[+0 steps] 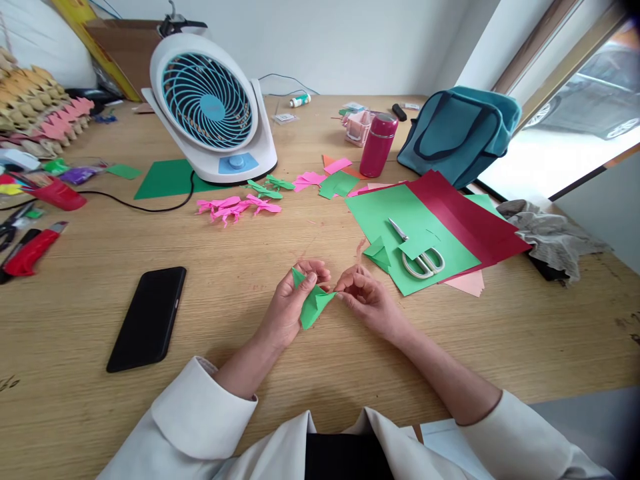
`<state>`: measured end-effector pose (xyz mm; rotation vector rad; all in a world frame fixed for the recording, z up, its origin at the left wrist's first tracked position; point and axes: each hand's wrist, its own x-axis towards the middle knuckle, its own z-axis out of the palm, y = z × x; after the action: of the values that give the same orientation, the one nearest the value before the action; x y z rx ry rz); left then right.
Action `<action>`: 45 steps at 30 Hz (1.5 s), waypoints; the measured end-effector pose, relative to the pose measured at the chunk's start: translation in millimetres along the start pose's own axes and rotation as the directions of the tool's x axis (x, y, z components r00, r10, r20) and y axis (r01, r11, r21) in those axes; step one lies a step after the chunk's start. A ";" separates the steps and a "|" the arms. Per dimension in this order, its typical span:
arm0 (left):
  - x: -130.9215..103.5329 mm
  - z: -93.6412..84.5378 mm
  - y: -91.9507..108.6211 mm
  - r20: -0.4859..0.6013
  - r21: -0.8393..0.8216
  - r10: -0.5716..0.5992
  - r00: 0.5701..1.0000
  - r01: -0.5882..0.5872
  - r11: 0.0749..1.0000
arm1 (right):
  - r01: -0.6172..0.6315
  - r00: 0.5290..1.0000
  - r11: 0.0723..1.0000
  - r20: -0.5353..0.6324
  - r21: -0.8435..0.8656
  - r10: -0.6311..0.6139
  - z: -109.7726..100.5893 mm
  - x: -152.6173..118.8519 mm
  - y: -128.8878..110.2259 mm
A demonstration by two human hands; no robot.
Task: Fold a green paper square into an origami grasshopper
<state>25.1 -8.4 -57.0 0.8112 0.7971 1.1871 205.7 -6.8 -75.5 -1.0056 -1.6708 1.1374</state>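
Observation:
A folded piece of green paper [313,308] is held between both hands, above the middle of the wooden table. My left hand [294,297] grips its left part, thumb on top and fingers behind. With thumb and fingertips my right hand [367,299] pinches the pointed right tip of the same paper. Just beyond the right hand lies another folded green piece [379,254]. Silver scissors [424,263] rest on a stack of green sheets [395,207] and red sheets [463,213], with a small green scrap partly covering them.
Pink folded paper figures [235,208] and green ones [267,189] lie before a white fan [207,100]. A black phone [147,319] is at left, near a red utility knife [35,252]. A magenta bottle [379,145] and a teal bag [455,137] stand at back right.

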 end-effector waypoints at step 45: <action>0.7 -5.6 -12.9 0.100 0.566 0.313 0.945 -0.313 0.763 | -0.057 0.997 0.959 0.064 0.278 0.041 3.7 -2.8 6.4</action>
<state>26.4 -9.4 -71.0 1.4978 1.0737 1.2480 204.1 -8.8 -83.0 -0.8443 -1.4837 1.4030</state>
